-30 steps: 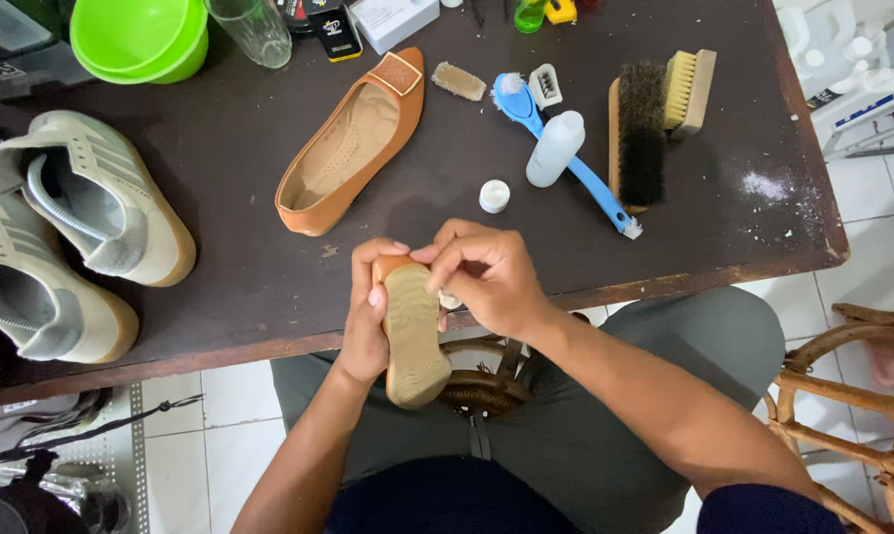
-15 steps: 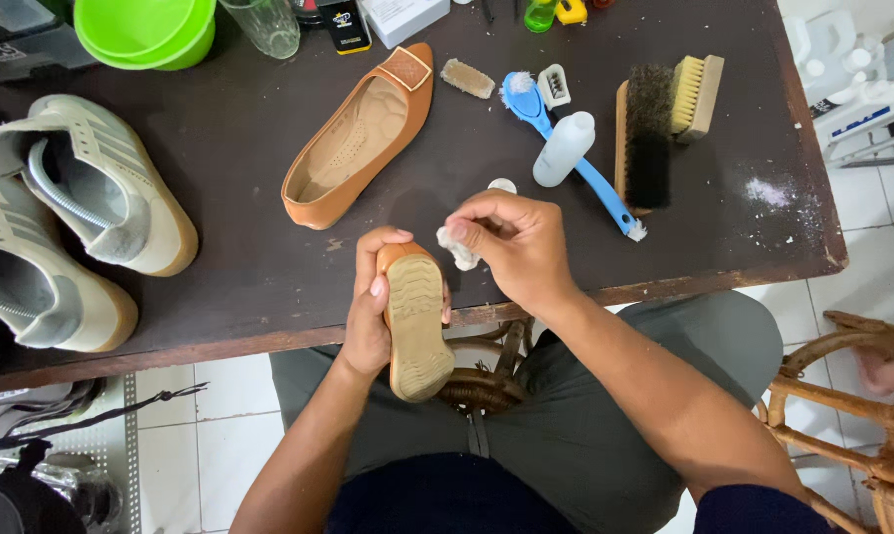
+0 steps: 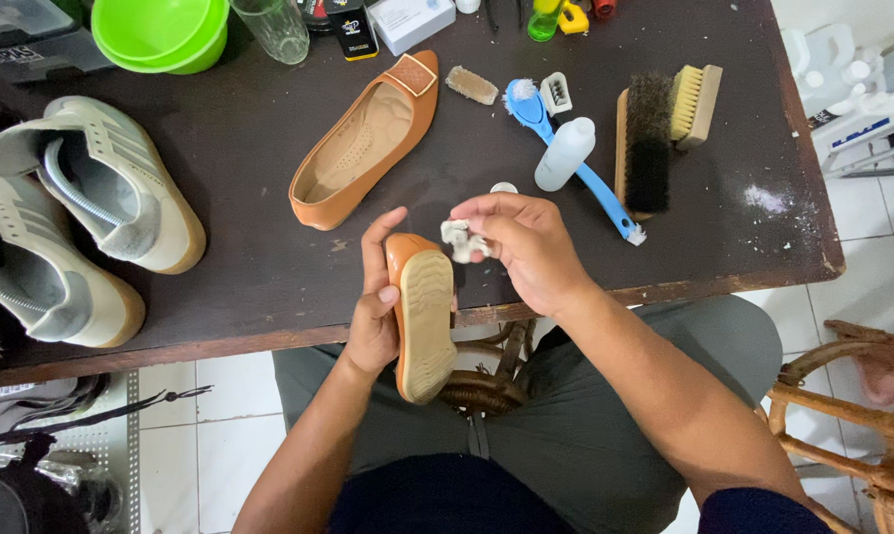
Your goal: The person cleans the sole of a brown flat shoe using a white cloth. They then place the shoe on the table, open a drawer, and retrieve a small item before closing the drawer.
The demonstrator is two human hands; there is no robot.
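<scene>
Seated person at a dark table (image 3: 249, 267), viewed from above. The left hand (image 3: 376, 307) is closed around an orange flat shoe (image 3: 422, 311), held off the near table edge with its ribbed tan sole turned upward, so that the toe rim faces the other hand. The right hand (image 3: 526, 242) pinches a small white wad (image 3: 459, 240) between fingertips, held just beside the toe of the shoe, apparently to rub that edge. The matching shoe (image 3: 363, 143) lies upright farther back on the table. To its right lie a blue-handled brush (image 3: 576, 163), a white bottle (image 3: 564, 153) and two wooden brushes (image 3: 665, 129); a pair of pale sneakers (image 3: 81, 218) sits at far left, a green bowl (image 3: 160, 30) at the far edge. Compared with half a second earlier, the wad-holding hand has shifted slightly off the toe, toward the right; the shoe's grip is unchanged.
</scene>
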